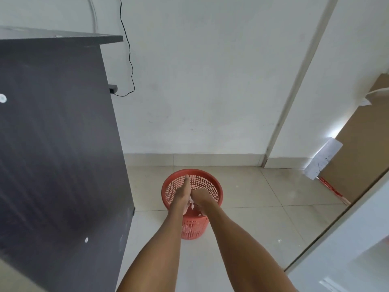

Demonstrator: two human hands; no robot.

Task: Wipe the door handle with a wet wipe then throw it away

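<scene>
A red mesh waste basket (212, 187) stands on the tiled floor near the white wall. Both my hands reach out over its opening, side by side and touching. My left hand (182, 192) is flat with its fingers stretched forward. My right hand (201, 197) is curled, and a crumpled white wet wipe (191, 203) shows between the two hands, over the basket. No door handle is in view.
A dark cabinet side (56, 144) fills the left, with a black cable (129, 60) hanging down the wall behind it. A white door edge (341, 239) runs along the right. Brown cardboard (362, 148) leans at the far right.
</scene>
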